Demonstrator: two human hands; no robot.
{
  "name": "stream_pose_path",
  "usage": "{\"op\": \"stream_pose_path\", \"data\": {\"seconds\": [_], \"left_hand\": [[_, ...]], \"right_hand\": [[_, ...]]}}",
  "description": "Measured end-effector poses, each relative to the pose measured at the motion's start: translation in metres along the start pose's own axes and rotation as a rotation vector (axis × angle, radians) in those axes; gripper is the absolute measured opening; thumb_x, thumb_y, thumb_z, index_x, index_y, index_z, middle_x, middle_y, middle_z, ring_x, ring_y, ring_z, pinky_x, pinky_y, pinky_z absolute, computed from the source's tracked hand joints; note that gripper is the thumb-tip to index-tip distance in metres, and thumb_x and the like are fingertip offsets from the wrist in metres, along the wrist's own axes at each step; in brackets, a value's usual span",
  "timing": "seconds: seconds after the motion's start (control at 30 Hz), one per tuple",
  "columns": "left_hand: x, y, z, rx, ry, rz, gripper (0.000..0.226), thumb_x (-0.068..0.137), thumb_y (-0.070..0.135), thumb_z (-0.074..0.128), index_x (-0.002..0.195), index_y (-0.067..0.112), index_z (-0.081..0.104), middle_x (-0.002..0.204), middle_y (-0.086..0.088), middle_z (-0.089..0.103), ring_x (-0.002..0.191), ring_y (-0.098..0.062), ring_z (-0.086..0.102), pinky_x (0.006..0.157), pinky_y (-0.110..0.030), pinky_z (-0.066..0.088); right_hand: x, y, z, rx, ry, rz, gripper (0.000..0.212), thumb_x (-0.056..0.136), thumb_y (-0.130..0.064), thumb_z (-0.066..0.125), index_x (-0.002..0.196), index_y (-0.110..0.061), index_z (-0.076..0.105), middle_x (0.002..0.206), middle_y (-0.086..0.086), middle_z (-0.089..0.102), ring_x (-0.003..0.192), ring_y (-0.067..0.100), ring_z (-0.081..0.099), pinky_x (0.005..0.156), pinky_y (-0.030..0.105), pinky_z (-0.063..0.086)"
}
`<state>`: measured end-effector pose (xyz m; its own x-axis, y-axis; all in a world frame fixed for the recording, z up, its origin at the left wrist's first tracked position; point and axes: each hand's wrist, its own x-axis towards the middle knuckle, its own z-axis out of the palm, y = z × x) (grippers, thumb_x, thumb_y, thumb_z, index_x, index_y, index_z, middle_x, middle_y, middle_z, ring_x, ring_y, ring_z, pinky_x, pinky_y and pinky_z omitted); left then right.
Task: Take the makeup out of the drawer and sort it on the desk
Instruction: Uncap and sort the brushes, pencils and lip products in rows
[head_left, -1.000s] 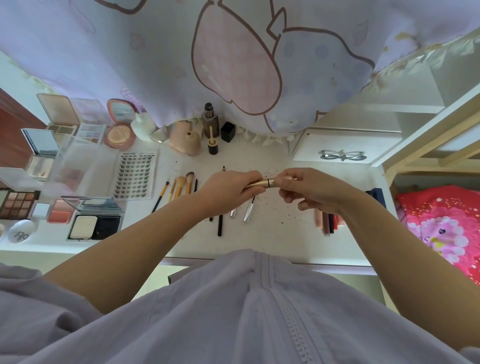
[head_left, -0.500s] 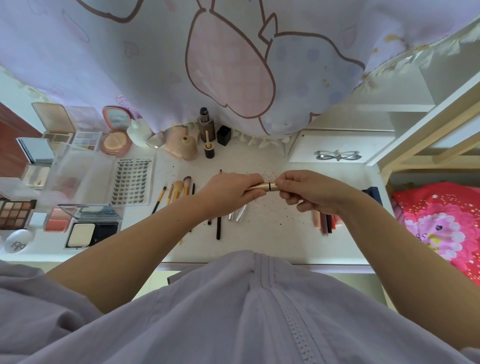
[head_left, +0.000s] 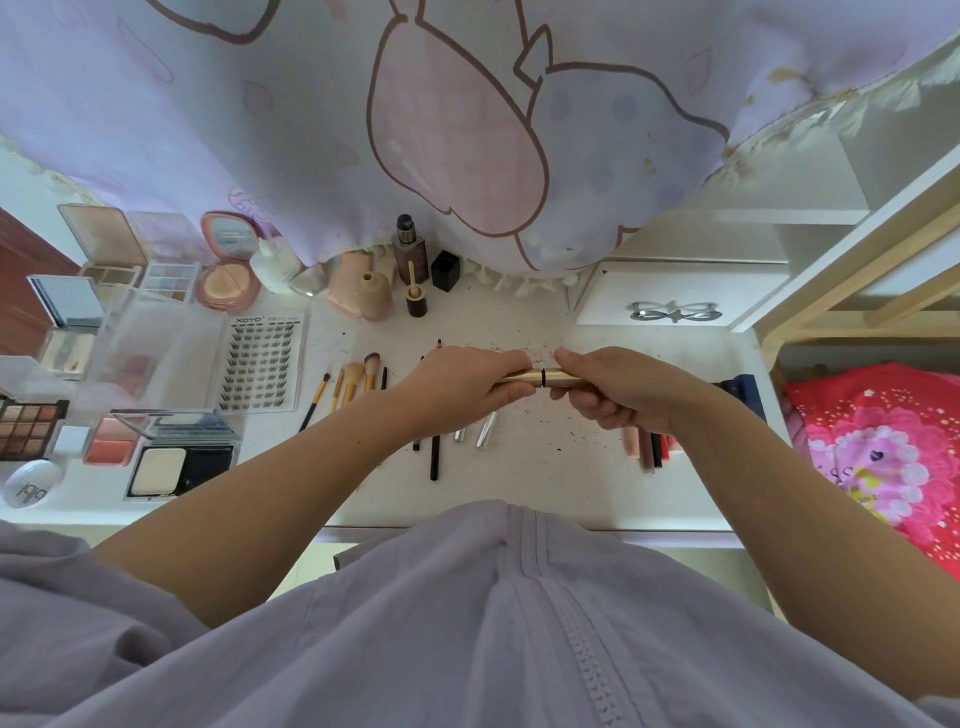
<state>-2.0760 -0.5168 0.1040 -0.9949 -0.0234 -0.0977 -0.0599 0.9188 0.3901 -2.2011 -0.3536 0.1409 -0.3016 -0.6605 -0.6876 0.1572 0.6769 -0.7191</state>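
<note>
Left hand: left hand (head_left: 462, 389) curled round one end of the gold tube (head_left: 540, 376), thumb on top
Right hand: right hand (head_left: 613, 389) pinching the other end, fingers curled under
Tube: held level above the desk (head_left: 545, 467), just past frame centre toward 12 o'clock – dark ring at its middle looks like the cap seam
Step (guess): closing or checking the cap before laying it down; can't tell which way it turns
Sorted so far: brushes (head_left: 353, 382) at 9 o'clock of the hands, pencils (head_left: 434, 452) at 6 o'clock under the left wrist, lip tubes (head_left: 647, 447) at 5 o'clock by the right wrist, palettes (head_left: 31, 426) far out at 9 o'clock, bottles (head_left: 410, 254) at 12 o'clock
Drawer: not seen open from here
Risk: cap left loose – could pop off when set down and smear the desk
Risk: round tube may roll off its row or knock the pencils if dropped between groups
Risk: forearms low over the pencils, could sweep them out of line
</note>
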Motion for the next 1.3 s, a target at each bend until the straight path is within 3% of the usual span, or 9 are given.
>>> {"op": "stream_pose_path", "data": {"seconds": [0.1, 0.27, 0.4, 0.53, 0.7, 0.8, 0.93, 1.1, 1.3], "left_hand": [[0.0, -0.001, -0.001, 0.022, -0.002, -0.001, 0.025, 0.096, 0.046, 0.036, 0.103, 0.026, 0.05, 0.063, 0.014, 0.043, 0.055, -0.001, 0.041, 0.05, -0.022, 0.029], [0.001, -0.001, -0.005, 0.031, 0.01, 0.012, 0.024, 0.097, 0.045, 0.036, 0.102, 0.026, 0.049, 0.062, 0.013, 0.043, 0.055, -0.003, 0.041, 0.05, -0.022, 0.029], [0.002, -0.002, -0.006, 0.044, -0.001, 0.004, 0.025, 0.097, 0.046, 0.035, 0.105, 0.026, 0.05, 0.063, 0.013, 0.043, 0.056, -0.004, 0.042, 0.05, -0.022, 0.028], [0.003, -0.001, -0.008, 0.018, 0.018, 0.005, 0.023, 0.097, 0.044, 0.036, 0.106, 0.027, 0.051, 0.062, 0.014, 0.044, 0.054, -0.002, 0.042, 0.049, -0.022, 0.027], [0.002, -0.001, -0.007, 0.019, 0.016, -0.006, 0.024, 0.097, 0.045, 0.036, 0.107, 0.028, 0.051, 0.062, 0.014, 0.044, 0.055, -0.002, 0.042, 0.05, -0.021, 0.026], [0.001, 0.0, -0.007, 0.012, 0.025, 0.001, 0.024, 0.097, 0.044, 0.036, 0.107, 0.028, 0.051, 0.063, 0.014, 0.044, 0.055, -0.002, 0.042, 0.05, -0.021, 0.025], [0.003, 0.0, -0.006, 0.035, 0.008, 0.003, 0.025, 0.097, 0.046, 0.035, 0.106, 0.028, 0.05, 0.064, 0.014, 0.045, 0.056, -0.002, 0.042, 0.05, -0.021, 0.027], [0.005, 0.0, -0.004, 0.031, 0.022, 0.024, 0.025, 0.096, 0.047, 0.035, 0.106, 0.029, 0.05, 0.064, 0.015, 0.045, 0.055, -0.001, 0.042, 0.049, -0.021, 0.026], [0.006, -0.002, -0.003, 0.045, 0.027, 0.045, 0.023, 0.096, 0.047, 0.035, 0.102, 0.029, 0.048, 0.063, 0.014, 0.044, 0.055, -0.002, 0.042, 0.049, -0.022, 0.027]], "right_hand": [[0.0, 0.001, -0.002, 0.038, -0.019, -0.034, 0.024, 0.097, -0.032, 0.049, 0.097, -0.01, 0.059, 0.068, -0.002, 0.052, 0.049, 0.003, 0.041, 0.041, 0.014, 0.029], [0.003, 0.002, -0.001, 0.047, -0.003, 0.014, 0.047, 0.096, -0.049, 0.041, 0.092, -0.006, 0.06, 0.049, -0.006, 0.041, 0.042, 0.006, 0.028, 0.038, 0.016, 0.022], [0.001, 0.001, -0.002, 0.06, 0.008, -0.058, 0.021, 0.096, -0.033, 0.052, 0.093, -0.013, 0.059, 0.067, -0.004, 0.054, 0.053, 0.003, 0.046, 0.043, 0.015, 0.033], [0.002, 0.0, -0.002, 0.024, 0.053, -0.033, 0.044, 0.096, -0.05, 0.04, 0.091, -0.013, 0.063, 0.053, -0.005, 0.042, 0.047, 0.007, 0.036, 0.042, 0.018, 0.026], [-0.001, -0.001, -0.003, -0.02, 0.046, -0.078, 0.022, 0.095, -0.038, 0.051, 0.093, -0.018, 0.062, 0.069, -0.006, 0.057, 0.054, 0.002, 0.048, 0.045, 0.015, 0.035], [-0.001, -0.001, -0.003, -0.014, 0.04, -0.039, 0.039, 0.095, -0.047, 0.043, 0.095, -0.013, 0.063, 0.058, -0.006, 0.052, 0.045, 0.004, 0.041, 0.042, 0.015, 0.029], [-0.005, 0.0, -0.005, 0.0, 0.012, -0.079, 0.021, 0.095, -0.032, 0.052, 0.101, -0.015, 0.062, 0.071, -0.006, 0.06, 0.056, 0.002, 0.051, 0.047, 0.015, 0.039], [-0.004, 0.0, -0.002, -0.107, 0.092, -0.08, 0.036, 0.097, -0.043, 0.042, 0.092, -0.014, 0.062, 0.06, -0.006, 0.052, 0.046, 0.002, 0.043, 0.045, 0.016, 0.033], [-0.008, 0.002, -0.009, -0.082, 0.052, -0.094, 0.032, 0.096, -0.04, 0.047, 0.101, -0.014, 0.065, 0.072, -0.006, 0.065, 0.063, 0.005, 0.056, 0.056, 0.019, 0.044]]}}
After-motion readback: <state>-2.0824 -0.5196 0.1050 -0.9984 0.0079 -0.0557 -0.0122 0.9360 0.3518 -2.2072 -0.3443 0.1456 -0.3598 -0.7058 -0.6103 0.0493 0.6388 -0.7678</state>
